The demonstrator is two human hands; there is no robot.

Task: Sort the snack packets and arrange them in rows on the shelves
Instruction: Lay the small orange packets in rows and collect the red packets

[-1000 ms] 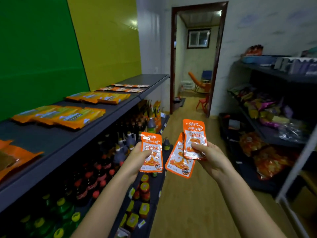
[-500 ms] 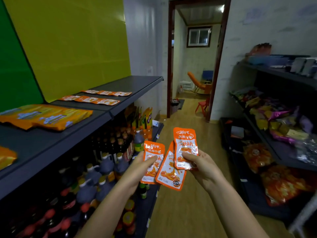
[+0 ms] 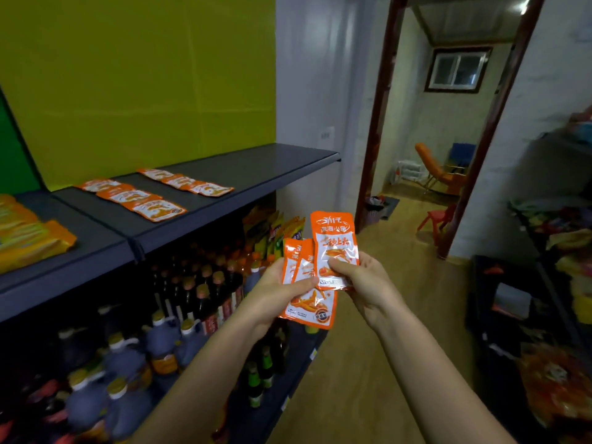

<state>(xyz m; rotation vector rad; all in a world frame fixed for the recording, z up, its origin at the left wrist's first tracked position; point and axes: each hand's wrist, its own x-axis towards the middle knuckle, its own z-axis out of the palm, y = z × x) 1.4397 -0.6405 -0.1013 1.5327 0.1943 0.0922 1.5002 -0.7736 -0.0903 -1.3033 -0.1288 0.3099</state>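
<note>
In front of me I hold three small orange snack packets, fanned and overlapping. My left hand (image 3: 282,291) pinches the two lower packets (image 3: 312,307) with its thumb on top. My right hand (image 3: 362,282) pinches the upper packet (image 3: 334,241) by its bottom edge. On the dark top shelf (image 3: 256,174) to the left lie two rows of the same orange packets, a nearer row (image 3: 134,197) and a farther row (image 3: 187,184). Larger yellow-orange packets (image 3: 28,238) lie at the shelf's left end.
Below the top shelf stand several dark sauce bottles (image 3: 192,302) with coloured caps. A second shelving unit (image 3: 551,238) with mixed snack bags runs along the right. The wooden floor aisle (image 3: 368,363) leads to an open doorway (image 3: 445,139) with chairs beyond.
I have moved along the aisle toward the shelf's far end. My hands have come together, so the left packet now overlaps the two others.
</note>
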